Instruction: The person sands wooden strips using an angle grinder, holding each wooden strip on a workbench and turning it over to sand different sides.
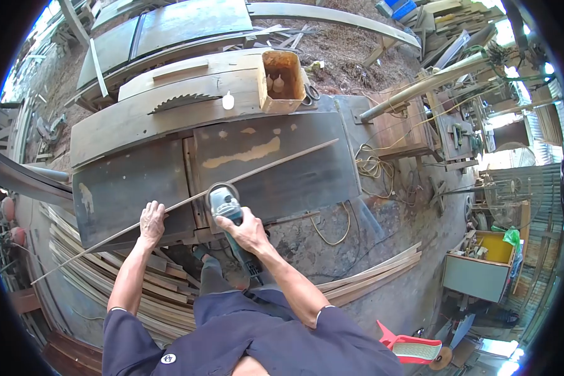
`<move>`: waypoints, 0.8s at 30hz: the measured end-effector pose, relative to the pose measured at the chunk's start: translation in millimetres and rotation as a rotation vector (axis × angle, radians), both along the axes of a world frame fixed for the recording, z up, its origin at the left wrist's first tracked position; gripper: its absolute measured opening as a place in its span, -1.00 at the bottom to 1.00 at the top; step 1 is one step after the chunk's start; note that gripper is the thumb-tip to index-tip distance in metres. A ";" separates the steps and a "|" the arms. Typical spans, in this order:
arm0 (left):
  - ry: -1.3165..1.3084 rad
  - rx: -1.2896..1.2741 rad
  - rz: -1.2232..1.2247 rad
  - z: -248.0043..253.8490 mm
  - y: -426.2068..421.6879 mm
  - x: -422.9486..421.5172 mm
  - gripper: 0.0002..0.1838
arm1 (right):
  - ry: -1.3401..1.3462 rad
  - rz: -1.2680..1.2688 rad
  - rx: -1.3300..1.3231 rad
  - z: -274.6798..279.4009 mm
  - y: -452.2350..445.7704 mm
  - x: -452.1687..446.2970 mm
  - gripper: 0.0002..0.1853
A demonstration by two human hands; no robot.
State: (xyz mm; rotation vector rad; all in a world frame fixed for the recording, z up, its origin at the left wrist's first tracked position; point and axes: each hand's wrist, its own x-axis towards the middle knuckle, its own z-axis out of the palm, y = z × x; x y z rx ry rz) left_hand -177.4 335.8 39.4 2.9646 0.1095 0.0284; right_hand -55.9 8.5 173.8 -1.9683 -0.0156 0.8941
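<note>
A long thin wooden strip lies slantwise across the dark metal machine table, its near-left end sticking out past the edge. My left hand is closed over the strip, left of the table's middle slot. In my right hand is an angle grinder, gripped round its body. The round head of the grinder is at the strip, just right of the slot. Whether its disc touches the wood I cannot tell.
Behind the table, a wooden board carries a toothed saw blade, a small white bottle and a rusty-yellow container. Stacked wooden strips lie at lower left, more planks at right. A yellowish cord hangs beside the table.
</note>
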 end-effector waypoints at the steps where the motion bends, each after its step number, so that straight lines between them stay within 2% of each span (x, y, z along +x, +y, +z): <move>1: 0.031 0.015 0.009 0.4 -0.2 0.0 -0.79 | 0.029 0.048 -0.017 -1.8 3.7 3.6 -0.07; 7: 0.129 0.063 0.055 2.9 -3.6 2.4 -0.81 | 0.041 0.062 -0.034 -11.1 -7.9 24.8 -0.03; 14: 0.160 0.082 0.075 -0.9 -5.0 2.0 -0.83 | -0.055 -0.244 -0.114 -10.3 -101.5 82.8 -0.10; 16: 0.161 0.104 0.087 -0.2 -6.2 1.9 -0.83 | -0.115 -0.340 -0.120 -23.0 -135.7 108.1 -0.15; 17: 0.151 0.106 0.091 0.6 -7.7 2.4 -0.83 | -0.170 -0.396 -0.089 -48.4 -156.0 122.9 -0.19; 18: 0.148 0.106 0.088 1.5 -8.9 2.6 -0.83 | -0.099 -0.450 -0.072 -52.1 -172.7 139.0 0.02; 20: 0.149 0.107 0.097 2.4 -8.8 3.8 -0.82 | -0.074 -0.576 -0.010 -63.8 -202.8 171.5 -0.06; 22: 0.150 0.071 0.104 -0.2 -7.3 3.7 -0.76 | -0.063 -0.697 0.110 -42.3 -214.9 193.5 -0.26; 24: 0.136 0.074 0.104 -2.6 -6.2 3.8 -0.76 | -0.022 -0.744 0.114 -37.5 -232.3 211.7 -0.29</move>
